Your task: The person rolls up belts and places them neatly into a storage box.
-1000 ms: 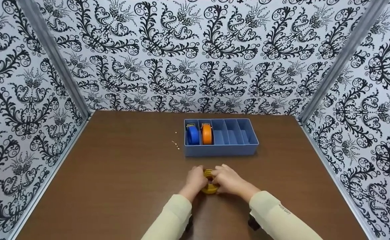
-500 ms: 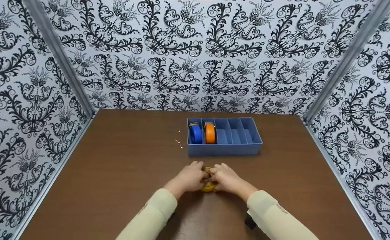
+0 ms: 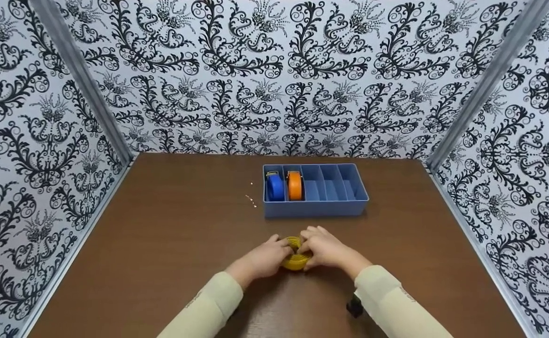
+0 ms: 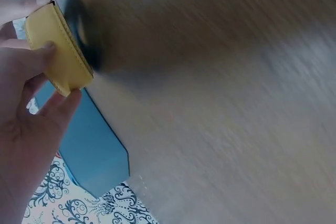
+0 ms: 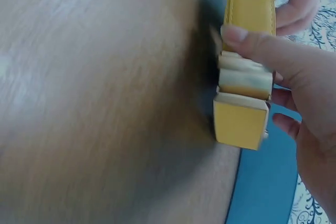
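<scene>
A yellow belt (image 3: 295, 264), wound into a roll, is between both hands just in front of the blue box. My left hand (image 3: 263, 258) grips the roll's left side, fingertips at its upper rim. Opposite it, my right hand (image 3: 326, 249) holds the right side with curled fingers and thumb. Stitching along the edge of the yellow belt (image 4: 60, 51) shows in the left wrist view. In the right wrist view, the thumb presses the coil of the belt (image 5: 252, 11), and a squared end stands out below. The roll's centre is partly hidden by fingers.
Behind the hands stands a blue divided box (image 3: 314, 210). A rolled blue belt (image 3: 277, 188) and a rolled orange belt (image 3: 295, 186) occupy its two leftmost compartments. Small bright specks lie left of it on the brown table (image 3: 171, 225). Patterned walls enclose the back and sides.
My left forearm has swung outward to the left, and the left hand has shifted its hold on the yellow roll. My right hand keeps its place, fingers slightly rearranged.
</scene>
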Available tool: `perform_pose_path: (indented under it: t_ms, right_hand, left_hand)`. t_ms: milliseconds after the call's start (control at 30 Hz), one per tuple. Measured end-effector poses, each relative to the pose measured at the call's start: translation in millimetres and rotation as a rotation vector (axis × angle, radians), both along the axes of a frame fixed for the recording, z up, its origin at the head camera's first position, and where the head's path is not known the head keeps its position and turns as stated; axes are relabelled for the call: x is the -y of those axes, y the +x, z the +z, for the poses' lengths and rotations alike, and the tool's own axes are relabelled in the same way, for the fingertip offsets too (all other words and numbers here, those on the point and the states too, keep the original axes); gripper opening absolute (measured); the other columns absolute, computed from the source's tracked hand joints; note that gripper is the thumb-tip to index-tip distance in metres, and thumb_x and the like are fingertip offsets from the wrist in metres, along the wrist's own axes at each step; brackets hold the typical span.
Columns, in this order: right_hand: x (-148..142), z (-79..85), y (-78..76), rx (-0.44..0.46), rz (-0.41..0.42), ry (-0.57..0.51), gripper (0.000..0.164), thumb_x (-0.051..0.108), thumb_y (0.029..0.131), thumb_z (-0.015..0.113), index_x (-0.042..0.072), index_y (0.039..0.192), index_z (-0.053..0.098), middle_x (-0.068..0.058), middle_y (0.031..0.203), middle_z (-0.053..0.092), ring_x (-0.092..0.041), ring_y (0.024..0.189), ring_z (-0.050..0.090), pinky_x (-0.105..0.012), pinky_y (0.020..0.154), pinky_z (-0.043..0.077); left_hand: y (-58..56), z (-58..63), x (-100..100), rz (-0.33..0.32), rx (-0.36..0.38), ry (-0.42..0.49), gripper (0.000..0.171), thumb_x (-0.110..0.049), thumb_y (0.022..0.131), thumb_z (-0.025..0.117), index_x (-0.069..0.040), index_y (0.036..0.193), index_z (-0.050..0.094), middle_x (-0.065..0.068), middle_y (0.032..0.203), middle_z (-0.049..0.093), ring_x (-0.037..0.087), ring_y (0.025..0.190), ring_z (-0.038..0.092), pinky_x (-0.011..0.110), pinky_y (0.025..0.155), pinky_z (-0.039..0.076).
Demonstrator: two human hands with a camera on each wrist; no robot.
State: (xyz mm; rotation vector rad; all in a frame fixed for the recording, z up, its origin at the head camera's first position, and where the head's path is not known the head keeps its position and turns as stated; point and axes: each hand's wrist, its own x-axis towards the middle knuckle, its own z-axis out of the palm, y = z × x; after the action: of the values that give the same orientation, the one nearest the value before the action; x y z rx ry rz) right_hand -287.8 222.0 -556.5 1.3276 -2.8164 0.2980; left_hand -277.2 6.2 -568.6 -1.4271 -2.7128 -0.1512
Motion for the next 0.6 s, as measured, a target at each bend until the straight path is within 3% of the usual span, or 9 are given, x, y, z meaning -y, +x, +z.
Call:
perform_pose_path:
  t_ms: [167,333,400,500,600]
  right_hand:
    - [-9.0,6.6,1.3,0.040,-0.043,-0.085,0.044,0.043,0.068,0.087,0.022,0.105,0.078,0.008,0.088,0.048,-0.015,0.086,0.044,-0.032,0.074,0.036]
    - [-15.8,12.2,2.2,0.036,-0.118,-0.235,0.051,0.044,0.075,0.082,0.017,0.117,0.073,0.005,0.100,0.057,-0.017,0.095,0.051,-0.036,0.084,0.043]
    - [-16.5,12.6,2.2,0.004,-0.154,-0.310,0.053,0.044,0.077,0.080,0.015,0.122,0.070,0.002,0.107,0.061,-0.019,0.101,0.054,-0.039,0.090,0.046]
    - [-14.9,12.0,3.4,-0.055,-0.207,-0.422,0.057,0.038,0.080,0.078,0.014,0.130,0.064,-0.002,0.120,0.062,-0.022,0.110,0.056,-0.043,0.096,0.046]
    - [-10.4,11.8,5.2,-0.122,-0.232,-0.506,0.060,0.027,0.080,0.081,0.012,0.134,0.060,-0.006,0.128,0.060,-0.025,0.116,0.057,-0.045,0.098,0.045]
  left_hand:
    - [1.5,7.9,4.4,-0.008,0.089,0.140,0.024,0.003,0.087,0.060,-0.004,0.109,0.067,0.006,0.114,0.065,0.027,0.106,0.053,0.034,0.096,0.040]
    - [-1.1,9.6,16.2,-0.017,0.149,0.383,0.021,0.004,0.085,0.061,0.002,0.106,0.065,0.011,0.106,0.064,0.028,0.099,0.055,0.036,0.090,0.041]
    - [-2.1,12.2,20.7,-0.005,0.211,0.481,0.020,0.005,0.085,0.062,0.005,0.105,0.064,0.013,0.104,0.063,0.029,0.097,0.055,0.038,0.089,0.042]
    - [-4.1,16.2,24.7,0.042,0.392,0.600,0.021,0.005,0.088,0.061,0.009,0.109,0.062,0.015,0.105,0.061,0.029,0.098,0.057,0.041,0.091,0.045]
    - [-2.6,23.8,25.6,0.147,0.639,0.715,0.025,0.005,0.090,0.060,0.011,0.114,0.060,0.018,0.110,0.060,0.032,0.103,0.058,0.045,0.093,0.047]
